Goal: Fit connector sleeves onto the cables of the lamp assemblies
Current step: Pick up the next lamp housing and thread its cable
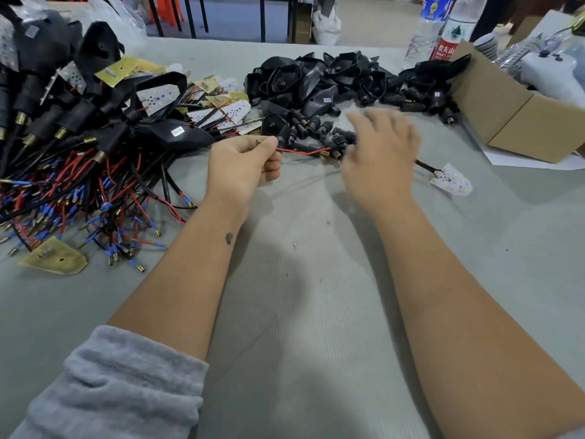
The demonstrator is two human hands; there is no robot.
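From the head view, the left hand (243, 163) pinches the free end of a thin red cable (302, 151) between thumb and curled fingers, holding it just above the grey ribbed bench (316, 312). The cable's long axis runs sideways from that grip toward the right hand (380, 153), passes a brass threaded fitting (326, 153), goes behind the hand and ends at a white LED board (452, 183) lying flat beyond it. The right hand is blurred, fingers spread and relaxed, holding nothing that shows; it hovers over the cable's middle. Just past the cable, away from the person, lies a loose scatter of short black sleeves (313, 128), matte moulded plastic, tubular, some brass-tipped. The right hand is the nearer one to them, so picking one up likely falls to it, then threading it along the cable from the pinched end. Farther behind the cable sits a heap of glossy black housings (316, 80). Left of the cable spreads a tangle of red and black wires (79, 198) with blue crimps.
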